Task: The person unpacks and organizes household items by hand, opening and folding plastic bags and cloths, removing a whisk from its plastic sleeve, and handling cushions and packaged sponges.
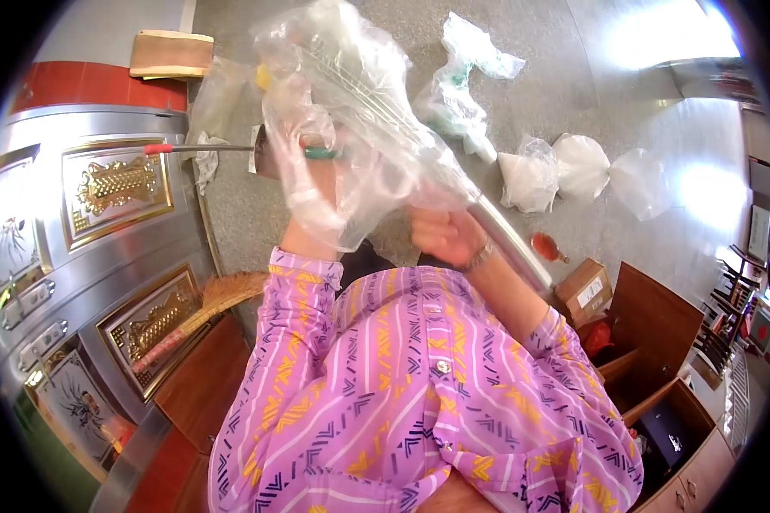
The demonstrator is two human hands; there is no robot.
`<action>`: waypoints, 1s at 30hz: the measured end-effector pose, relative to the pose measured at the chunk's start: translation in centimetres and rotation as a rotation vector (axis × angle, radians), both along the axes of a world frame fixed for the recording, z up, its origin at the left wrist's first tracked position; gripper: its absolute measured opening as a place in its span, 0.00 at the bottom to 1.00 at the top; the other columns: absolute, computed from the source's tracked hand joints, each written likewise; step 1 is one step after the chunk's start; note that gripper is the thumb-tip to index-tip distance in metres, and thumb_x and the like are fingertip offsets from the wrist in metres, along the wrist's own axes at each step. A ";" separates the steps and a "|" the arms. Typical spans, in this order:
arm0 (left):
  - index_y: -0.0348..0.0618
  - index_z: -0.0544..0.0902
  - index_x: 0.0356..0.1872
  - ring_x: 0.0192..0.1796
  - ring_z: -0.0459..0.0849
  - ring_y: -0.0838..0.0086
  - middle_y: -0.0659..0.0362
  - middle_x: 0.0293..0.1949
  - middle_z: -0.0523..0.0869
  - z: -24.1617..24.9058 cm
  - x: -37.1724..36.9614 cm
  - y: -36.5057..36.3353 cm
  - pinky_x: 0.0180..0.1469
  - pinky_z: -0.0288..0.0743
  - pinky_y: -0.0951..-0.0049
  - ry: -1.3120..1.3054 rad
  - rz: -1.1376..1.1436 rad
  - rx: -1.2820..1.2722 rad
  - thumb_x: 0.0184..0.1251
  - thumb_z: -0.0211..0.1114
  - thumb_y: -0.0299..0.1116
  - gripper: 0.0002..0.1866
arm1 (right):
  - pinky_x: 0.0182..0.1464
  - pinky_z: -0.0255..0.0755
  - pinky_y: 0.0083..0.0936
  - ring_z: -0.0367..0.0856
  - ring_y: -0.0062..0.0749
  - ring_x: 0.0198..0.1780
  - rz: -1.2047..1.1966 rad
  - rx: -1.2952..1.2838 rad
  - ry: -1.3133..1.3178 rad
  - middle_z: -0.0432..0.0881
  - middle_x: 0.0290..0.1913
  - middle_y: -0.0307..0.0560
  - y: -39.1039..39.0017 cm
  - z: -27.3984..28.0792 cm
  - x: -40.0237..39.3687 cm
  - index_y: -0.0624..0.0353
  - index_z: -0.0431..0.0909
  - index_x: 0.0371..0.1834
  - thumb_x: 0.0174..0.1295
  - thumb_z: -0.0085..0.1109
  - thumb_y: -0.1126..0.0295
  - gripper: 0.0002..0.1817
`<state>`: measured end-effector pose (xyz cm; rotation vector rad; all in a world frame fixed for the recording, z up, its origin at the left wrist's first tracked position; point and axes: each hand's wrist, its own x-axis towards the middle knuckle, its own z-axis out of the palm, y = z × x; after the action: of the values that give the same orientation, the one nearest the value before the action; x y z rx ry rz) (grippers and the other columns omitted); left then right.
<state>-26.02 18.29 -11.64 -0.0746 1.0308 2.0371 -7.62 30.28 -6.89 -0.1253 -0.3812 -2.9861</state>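
A large crumpled clear plastic bag (pixel 342 94) hangs in front of me, wrapped about the upper end of a shiny metal tube (pixel 512 244). The bare tube slants down to the lower right, beside my right forearm. My left hand (pixel 318 175) is raised behind or inside the plastic; its fingers are hidden, and a green band shows near the wrist. My right hand (pixel 449 231), blurred, has its fingers curled at the bag's lower edge, next to the tube. A band circles that wrist.
Loose plastic bags (pixel 530 175) lie on the grey floor (pixel 565 94). A thin rod with a red tip (pixel 158 149) reaches in from the left. Ornate metal doors (pixel 115 184) and a straw broom (pixel 231 291) stand left. A cardboard box (pixel 583 289) and open wooden cabinet (pixel 654 312) are right.
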 end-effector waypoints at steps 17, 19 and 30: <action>0.41 0.75 0.40 0.40 0.76 0.68 0.58 0.38 0.78 0.2 -4.4 2.3 0.45 0.72 0.67 -0.190 0.151 0.288 0.55 0.53 0.41 0.16 | 0.29 0.67 0.25 0.73 0.36 0.26 -1.003 2.677 -0.046 0.74 0.26 0.49 -2.4 10.2 -6.8 0.65 0.75 0.34 0.46 0.61 0.71 0.12; 0.41 0.75 0.40 0.40 0.76 0.68 0.58 0.38 0.78 0.2 -5.3 2.8 0.45 0.72 0.67 -0.219 0.261 0.374 0.55 0.53 0.41 0.16 | 0.28 0.67 0.25 0.73 0.34 0.24 -0.852 2.555 0.155 0.74 0.25 0.49 -2.4 11.2 -7.1 0.63 0.76 0.30 0.45 0.62 0.73 0.09; 0.40 0.76 0.35 0.41 0.77 0.65 0.55 0.36 0.79 4.9 -4.4 3.8 0.45 0.73 0.66 -0.198 0.612 0.300 0.50 0.53 0.44 0.18 | 0.25 0.73 0.22 0.77 0.24 0.24 0.074 2.101 -0.688 0.78 0.23 0.44 11.5 5.3 -11.7 0.65 0.77 0.24 0.56 0.51 0.65 0.13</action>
<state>-30.45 22.10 -6.77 -0.4736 0.6085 2.6471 -19.33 41.79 -1.58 0.9541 2.3150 -1.6968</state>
